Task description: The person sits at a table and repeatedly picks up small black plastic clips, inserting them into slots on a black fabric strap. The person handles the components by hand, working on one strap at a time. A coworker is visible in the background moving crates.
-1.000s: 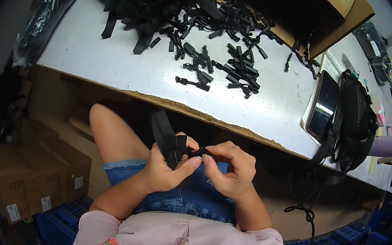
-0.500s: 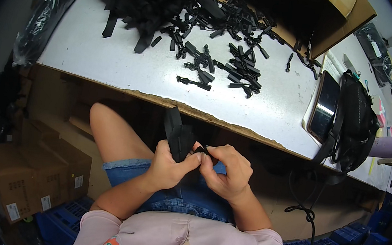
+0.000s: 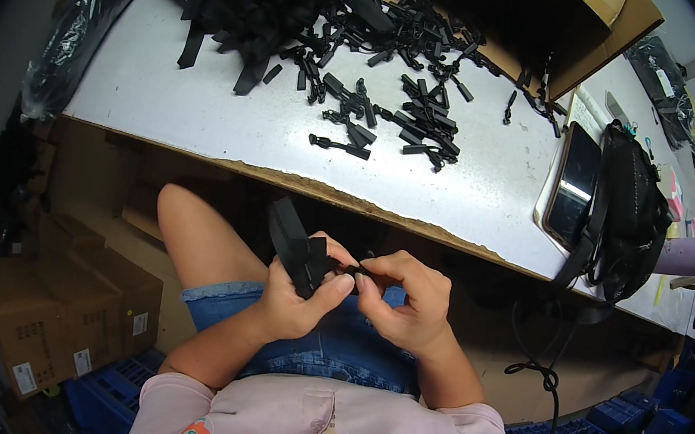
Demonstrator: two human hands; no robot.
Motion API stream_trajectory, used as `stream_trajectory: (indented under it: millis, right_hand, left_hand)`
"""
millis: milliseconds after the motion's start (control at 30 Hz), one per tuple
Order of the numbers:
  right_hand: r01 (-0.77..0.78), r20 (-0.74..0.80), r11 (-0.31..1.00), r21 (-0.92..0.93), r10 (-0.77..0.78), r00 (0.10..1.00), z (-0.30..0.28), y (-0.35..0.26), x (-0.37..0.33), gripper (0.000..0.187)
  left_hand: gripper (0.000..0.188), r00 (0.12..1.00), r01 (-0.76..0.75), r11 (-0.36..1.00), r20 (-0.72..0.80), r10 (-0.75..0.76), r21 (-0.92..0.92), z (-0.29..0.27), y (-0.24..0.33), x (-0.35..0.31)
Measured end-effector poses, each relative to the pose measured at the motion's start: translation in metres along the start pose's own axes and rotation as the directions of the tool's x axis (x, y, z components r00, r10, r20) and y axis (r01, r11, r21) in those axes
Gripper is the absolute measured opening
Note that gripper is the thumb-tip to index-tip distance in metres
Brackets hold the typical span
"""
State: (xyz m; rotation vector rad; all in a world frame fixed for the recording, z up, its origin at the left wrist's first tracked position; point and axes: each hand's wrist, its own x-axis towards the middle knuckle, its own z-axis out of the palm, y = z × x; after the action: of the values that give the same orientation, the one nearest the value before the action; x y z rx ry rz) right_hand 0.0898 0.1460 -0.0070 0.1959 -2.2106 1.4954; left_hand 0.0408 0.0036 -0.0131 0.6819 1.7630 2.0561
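Note:
Over my lap, in front of the table edge, my left hand (image 3: 289,304) is closed around a black fabric strap (image 3: 288,231), whose folded end sticks up and leans left. My right hand (image 3: 411,301) has thumb and forefinger pinched on a small dark piece (image 3: 357,270) at the left fingertips. Fingers cover most of that piece, so its kind is unclear. Beyond the edge lie several small black corded pieces with oblong ends (image 3: 431,121). Farther back on the left is a heap of black straps (image 3: 251,10).
The white table (image 3: 195,116) has a rough, worn front edge. An open cardboard box (image 3: 603,53) stands at the back. On the right are a phone (image 3: 572,188), a black bag (image 3: 632,213) and a lilac cup (image 3: 679,258). Brown cartons (image 3: 63,304) sit low at left; a black cable (image 3: 551,381) hangs at right.
The strap in my left hand has tipped further left and opened out slightly. My fingertips have shifted a little around the small dark piece, with both hands still close together.

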Motion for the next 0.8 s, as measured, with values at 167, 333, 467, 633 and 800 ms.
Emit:
stream_trajectory:
  millis: [167, 333, 467, 633, 800]
  right_hand:
    - [-0.101, 0.111, 0.984, 0.146, 0.085, 0.990, 0.002, -0.004, 0.000, 0.015]
    - [-0.050, 0.191, 0.995, -0.088, 0.066, 0.979, 0.016, 0.009, -0.011, 0.022]
    - [0.103, 0.042, 0.979, -0.178, -0.097, 0.994, 0.014, -0.005, 0.005, 0.030]
    - [0.177, 0.158, 0.981, -0.078, -0.163, 0.974, 0.009, 0.005, 0.013, 0.018]
    - [-0.303, 0.124, 0.911, 0.279, 0.278, 0.952, 0.004, -0.001, 0.003, 0.010]
  left_hand:
    - [0.003, 0.990, -0.143, 0.988, -0.013, 0.144, 0.051, -0.002, 0.003, 0.002]
    - [0.009, 0.983, 0.161, 0.985, -0.083, -0.166, -0.068, -0.011, 0.003, 0.010]
    - [0.017, 0.973, 0.231, 0.973, 0.007, -0.231, 0.017, -0.014, -0.010, 0.008]
    - [0.028, 0.970, 0.009, 0.965, 0.232, -0.072, 0.263, -0.016, -0.013, 0.009]
    - [0.019, 0.948, 0.260, 0.963, 0.206, -0.242, -0.067, -0.014, 0.005, 0.007]
